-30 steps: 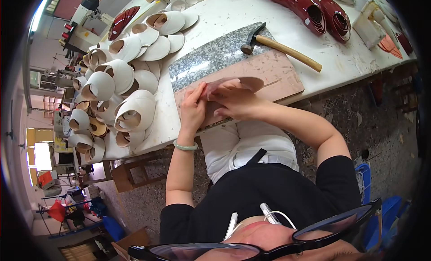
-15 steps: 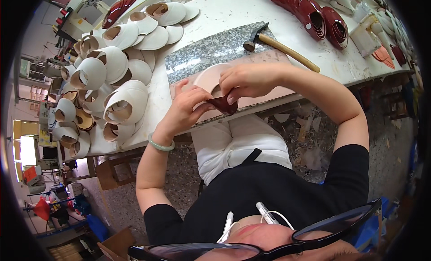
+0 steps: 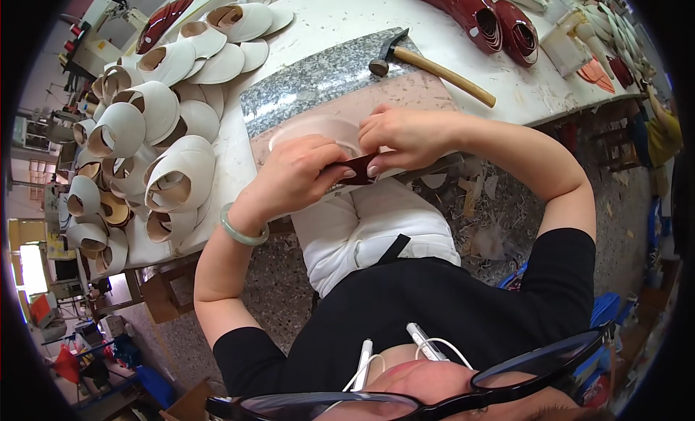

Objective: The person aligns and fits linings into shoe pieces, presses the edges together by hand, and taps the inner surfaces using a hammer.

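Workshop bench, white tabletop (image 3: pixel 326 23) across the top of the frame, speckled floor with scraps below it. Head view: both hands meet at centre frame at the near edge of a pinkish work board (image 3: pixel 405 99) that lies on a grey granite slab (image 3: pixel 318 77). Left hand (image 3: pixel 297 176), green bangle (image 3: pixel 242 229) on the wrist, fingers closed on the left end of a small dark red leather piece (image 3: pixel 360 169); right hand (image 3: pixel 405 135) pinches its right end, thumb and fingers together on it. Under the hands sits a pale oval insole-like piece (image 3: pixel 311 128), partly hidden. Leather piece looks thin, light, floppy, probably smooth-faced, so likely to slip; best held by pinching edges close to the working spot, as now. Hammer (image 3: pixel 434 66) with wooden handle lies upper centre, untouched. Pile of curled white shoe parts (image 3: pixel 145 146) at left; glossy red shoe parts (image 3: pixel 478 15) upper right.
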### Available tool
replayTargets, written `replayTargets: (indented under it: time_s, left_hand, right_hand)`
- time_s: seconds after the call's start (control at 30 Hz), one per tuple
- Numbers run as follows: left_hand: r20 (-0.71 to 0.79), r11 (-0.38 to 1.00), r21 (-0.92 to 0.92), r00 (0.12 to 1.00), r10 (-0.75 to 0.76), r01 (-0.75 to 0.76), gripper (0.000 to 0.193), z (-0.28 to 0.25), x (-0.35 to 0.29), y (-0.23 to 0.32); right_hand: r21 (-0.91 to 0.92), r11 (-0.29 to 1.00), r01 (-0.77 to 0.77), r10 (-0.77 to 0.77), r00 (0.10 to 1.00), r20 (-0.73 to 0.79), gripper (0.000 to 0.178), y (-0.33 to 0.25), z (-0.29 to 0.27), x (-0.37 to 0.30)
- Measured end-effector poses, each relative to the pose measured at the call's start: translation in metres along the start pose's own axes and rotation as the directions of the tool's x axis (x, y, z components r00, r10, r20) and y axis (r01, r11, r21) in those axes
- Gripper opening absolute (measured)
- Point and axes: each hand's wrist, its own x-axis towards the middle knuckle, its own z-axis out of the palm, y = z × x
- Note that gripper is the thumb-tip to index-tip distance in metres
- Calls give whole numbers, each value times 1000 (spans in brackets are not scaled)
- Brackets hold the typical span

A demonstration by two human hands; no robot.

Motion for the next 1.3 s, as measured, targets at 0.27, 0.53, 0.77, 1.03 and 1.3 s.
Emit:
replayTargets:
  time_s: [0.27, 0.53, 0.77, 1.03, 1.3]
  left_hand:
    - [83, 936, -351, 994, 69, -36, 13, -26, 12, -12]
    - [-309, 425, -894, 881, -357, -141, 23, 0, 29, 16]
    - [-544, 453, -818, 734, -406, -355, 30, 45, 37, 24]
    - [-466, 269, -884, 767, -441, -383, 32, 55, 34, 25]
    - [-471, 706, -699, 818, -331, -117, 27, 54, 29, 19]
  right_hand:
    - [312, 948, -62, 102, 988, -115, 30, -13, -28, -17]
    - [-180, 983, -20, -156, 414, -897, 26, -25, -48, -8]
    - [446, 866, 226, 276, 528, -803, 24, -25, 17, 5]
    - [398, 853, 336, 160, 559, -814, 21, -15, 22, -2]
    - [-215, 977, 3, -190, 486, -853, 14, -22, 20, -12]
